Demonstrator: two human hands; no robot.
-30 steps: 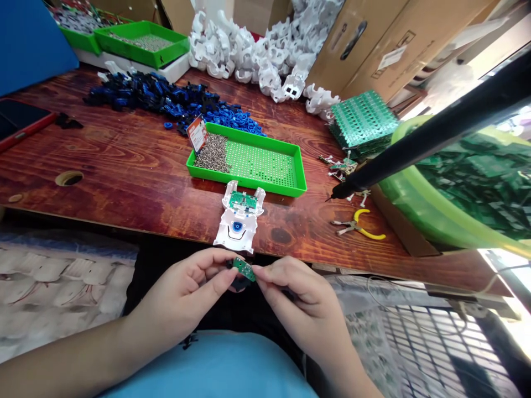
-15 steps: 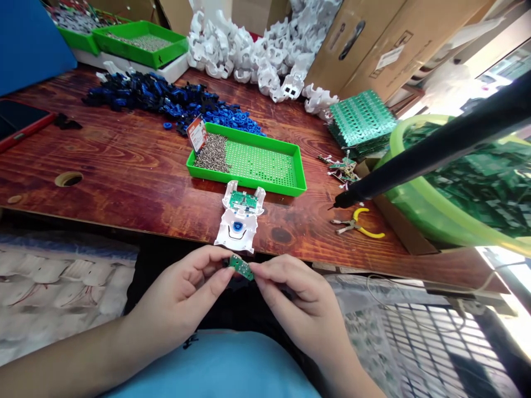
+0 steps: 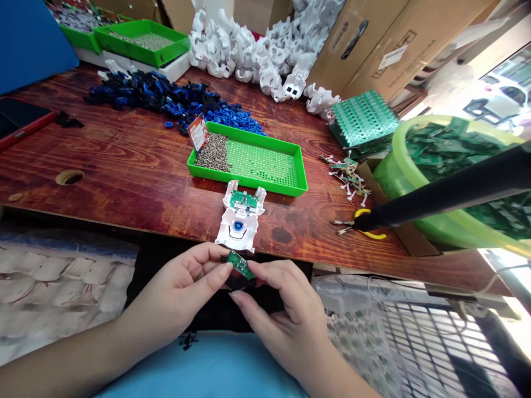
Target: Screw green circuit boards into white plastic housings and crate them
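Note:
A small green circuit board [image 3: 239, 264] is held over my lap, just below the table's front edge. My left hand [image 3: 180, 293] pinches its left end between thumb and fingers, next to a small black part. At the board's right end, my right hand [image 3: 290, 309] touches with its index fingertip, while the thumb stands apart below. Just beyond my hands on the table lies a white plastic shell [image 3: 226, 229] with a blue button. Behind that one is another white shell [image 3: 261, 200] with a green circuit board in it.
A green tray [image 3: 249, 184] of small metal screws stands behind the shells. Blue and black parts [image 3: 166, 99] and white shells [image 3: 249, 55] are heaped farther back. At right are yellow-handled pliers [image 3: 375, 235], a black rod-shaped tool [image 3: 440, 193] and a yellow-green basin [image 3: 398, 182] of boards.
My right thumb has come off the board and dropped lower, while the left hand keeps its pinch. The black rod-shaped tool at right has swung down and right, over the pliers.

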